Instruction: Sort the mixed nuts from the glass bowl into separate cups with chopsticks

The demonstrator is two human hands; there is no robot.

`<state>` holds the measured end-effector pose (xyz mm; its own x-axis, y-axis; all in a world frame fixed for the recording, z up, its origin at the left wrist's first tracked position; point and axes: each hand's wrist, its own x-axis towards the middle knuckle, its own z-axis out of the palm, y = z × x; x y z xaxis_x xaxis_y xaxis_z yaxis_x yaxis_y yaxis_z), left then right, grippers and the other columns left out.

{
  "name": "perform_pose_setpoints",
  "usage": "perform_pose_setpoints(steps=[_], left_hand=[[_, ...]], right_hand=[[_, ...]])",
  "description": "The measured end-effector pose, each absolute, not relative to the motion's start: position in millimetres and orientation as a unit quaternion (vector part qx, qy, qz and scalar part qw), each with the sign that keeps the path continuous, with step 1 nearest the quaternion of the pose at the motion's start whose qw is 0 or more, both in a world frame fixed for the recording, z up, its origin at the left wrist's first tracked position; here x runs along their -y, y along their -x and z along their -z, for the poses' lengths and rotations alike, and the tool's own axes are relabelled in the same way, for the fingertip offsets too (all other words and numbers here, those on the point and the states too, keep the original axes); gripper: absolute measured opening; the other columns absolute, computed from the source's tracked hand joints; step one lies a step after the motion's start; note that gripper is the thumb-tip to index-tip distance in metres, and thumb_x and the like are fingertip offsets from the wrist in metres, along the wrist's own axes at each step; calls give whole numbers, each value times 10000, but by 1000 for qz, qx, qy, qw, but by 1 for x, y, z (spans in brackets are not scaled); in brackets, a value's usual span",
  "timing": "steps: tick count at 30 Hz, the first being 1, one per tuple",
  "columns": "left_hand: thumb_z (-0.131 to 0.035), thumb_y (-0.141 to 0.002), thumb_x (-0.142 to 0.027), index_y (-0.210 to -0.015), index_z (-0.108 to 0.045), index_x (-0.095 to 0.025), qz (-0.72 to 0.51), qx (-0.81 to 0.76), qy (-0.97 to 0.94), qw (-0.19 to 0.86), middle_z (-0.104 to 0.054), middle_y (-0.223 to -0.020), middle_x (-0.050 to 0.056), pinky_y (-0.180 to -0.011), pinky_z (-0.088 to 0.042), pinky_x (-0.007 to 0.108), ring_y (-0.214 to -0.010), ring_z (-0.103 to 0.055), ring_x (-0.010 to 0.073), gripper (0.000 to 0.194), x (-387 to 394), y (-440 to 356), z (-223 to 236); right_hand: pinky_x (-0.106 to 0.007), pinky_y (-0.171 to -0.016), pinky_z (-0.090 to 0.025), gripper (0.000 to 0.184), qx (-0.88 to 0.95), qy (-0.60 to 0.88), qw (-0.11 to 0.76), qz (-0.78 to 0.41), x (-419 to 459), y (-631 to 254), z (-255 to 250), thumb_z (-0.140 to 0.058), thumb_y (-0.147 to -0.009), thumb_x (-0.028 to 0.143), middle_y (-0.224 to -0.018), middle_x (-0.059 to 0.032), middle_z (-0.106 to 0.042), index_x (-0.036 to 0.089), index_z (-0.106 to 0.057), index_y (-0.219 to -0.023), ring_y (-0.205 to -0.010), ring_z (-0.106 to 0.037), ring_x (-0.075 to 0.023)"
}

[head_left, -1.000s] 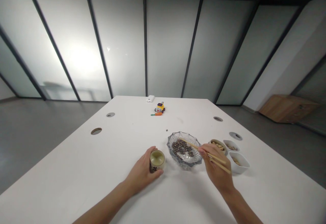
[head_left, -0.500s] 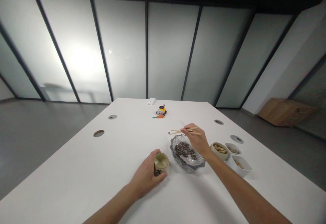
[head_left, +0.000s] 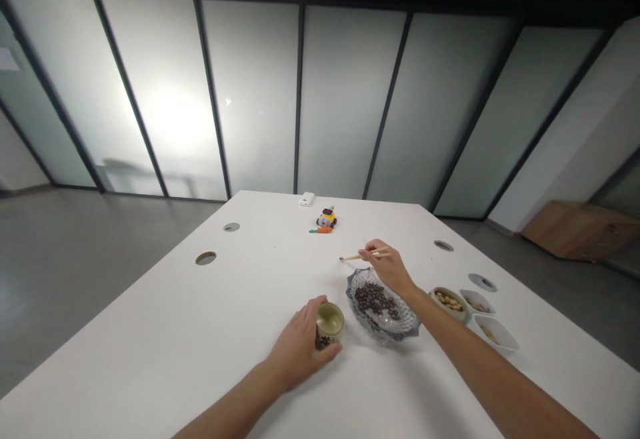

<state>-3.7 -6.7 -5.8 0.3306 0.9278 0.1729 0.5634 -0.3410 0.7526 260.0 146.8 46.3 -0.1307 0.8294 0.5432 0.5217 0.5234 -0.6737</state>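
Holding a small cup [head_left: 330, 319] at lower centre of the frame, fingers of the left hand [head_left: 300, 342] curled round its wall, thumb at the near side. Likely rigid, fairly light, glazed smooth and breakable if dropped; best taken round the outer wall, clear of the open mouth. Short and rounded in shape, pale greenish inside, with a dark mark on the near face. Right of centre, fingers of the right hand [head_left: 389, 269] closed narrowly on slim chopsticks [head_left: 356, 257], pale like wood or bamboo, straight, probably stiff and very light, best gripped toward the rear. At the tips, a tiny dark bean [head_left: 341, 259] over the matte white worktop [head_left: 235, 332]; pinched or merely touched, too small to tell. Probably hard, light and slick enough to skid under uneven pressure; best nipped across its widest part. Just below the right hand, a clear faceted glass bowl [head_left: 407, 334] with a scalloped rim, presumably heavy, slippery and brittle, bearing loose, glossy dark beans [head_left: 374, 299]. At right, close together, a round bowl [head_left: 455, 316] of tan, knobbly nut-like pieces and two smooth white dishes [head_left: 507, 344]. Farther up the frame, a yellow toy car [head_left: 327, 218] and an orange toy carrot [head_left: 324, 230], seemingly plastic.
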Motion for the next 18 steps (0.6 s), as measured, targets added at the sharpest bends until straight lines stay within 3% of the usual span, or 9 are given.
perform_pose_setpoints(steps=[10,18], left_hand=[[-768,-849,-273,-1566,-432,-203,-309,-487,-764,289,-566,-1597,183,-1277,-405,521,-1478,-552,352,795,6,5,10],[-771,-856,-290,-1567,-438,-199,-307,-483,-770,283,-568,-1587,185,-1264,-421,529,-1451,-572,362,790,6,4,10]], right_hand=[[-311,-662,-442,612,729,466,478,-150,-153,-253,-46,-594,-908,832,-692,5,-637,235,-622,-772,-643,-536,-169],[-313,-653,-444,571,737,466,467,-147,-155,-254,-47,-619,-917,783,-679,9,-626,234,-611,-762,-644,-548,-171]])
